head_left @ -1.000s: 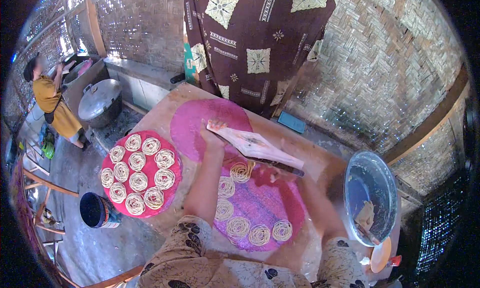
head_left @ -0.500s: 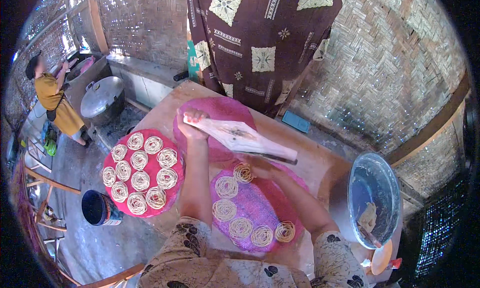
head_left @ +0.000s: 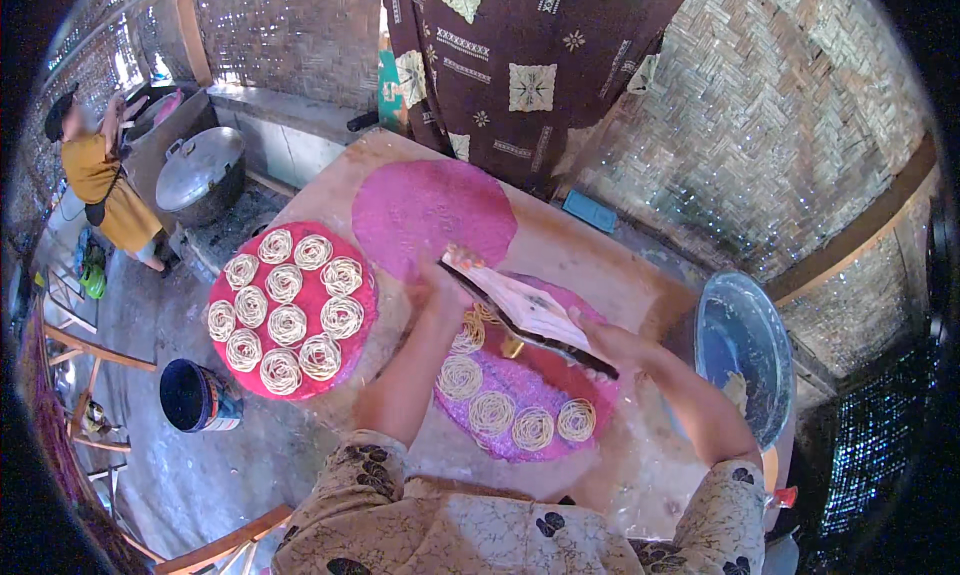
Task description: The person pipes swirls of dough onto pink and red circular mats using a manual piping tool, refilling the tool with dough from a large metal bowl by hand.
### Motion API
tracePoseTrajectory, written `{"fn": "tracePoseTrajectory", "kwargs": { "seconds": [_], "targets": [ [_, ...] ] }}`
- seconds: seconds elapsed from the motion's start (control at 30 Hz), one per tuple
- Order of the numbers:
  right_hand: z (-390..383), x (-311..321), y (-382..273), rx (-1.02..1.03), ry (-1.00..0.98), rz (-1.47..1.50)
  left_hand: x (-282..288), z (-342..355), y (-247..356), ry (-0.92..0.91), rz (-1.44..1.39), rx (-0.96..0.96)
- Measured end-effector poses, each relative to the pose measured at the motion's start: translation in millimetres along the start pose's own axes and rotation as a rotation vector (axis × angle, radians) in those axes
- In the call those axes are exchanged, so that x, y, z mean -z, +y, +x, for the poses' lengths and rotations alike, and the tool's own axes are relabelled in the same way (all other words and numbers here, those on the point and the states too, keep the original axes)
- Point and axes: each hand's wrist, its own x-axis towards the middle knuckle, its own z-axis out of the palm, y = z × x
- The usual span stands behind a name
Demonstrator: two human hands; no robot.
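Left hand (head_left: 447, 283) and right hand (head_left: 618, 345) grasp a wooden tool (head_left: 525, 303) over the near pink mat (head_left: 545, 387), partly hiding its noodle nests (head_left: 491, 413); left, a bucket (head_left: 183, 415) carries a label (head_left: 224, 415) too small to read

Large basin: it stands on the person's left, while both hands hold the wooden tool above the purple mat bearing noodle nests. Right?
Wrong side: the head view shows the large basin on the person's right. The rest holds: the left hand and right hand grip the wooden tool above the purple mat.
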Motion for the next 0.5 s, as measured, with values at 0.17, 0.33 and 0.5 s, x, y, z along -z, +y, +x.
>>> {"fn": "tracePoseTrajectory", "kwargs": {
  "seconds": [0.17,0.33,0.5],
  "targets": [
    [-6,-14,-6,0.132,0.292,-0.157,-15,3,7,-0.088,0.006,0.004],
    [-30,-16,-5,0.151,0.328,-0.198,-29,-23,4,-0.042,-0.037,0.044],
    [-42,-20,-21,0.157,0.423,-0.202,-35,-10,3,-0.052,0.026,-0.012]
  ]
}}
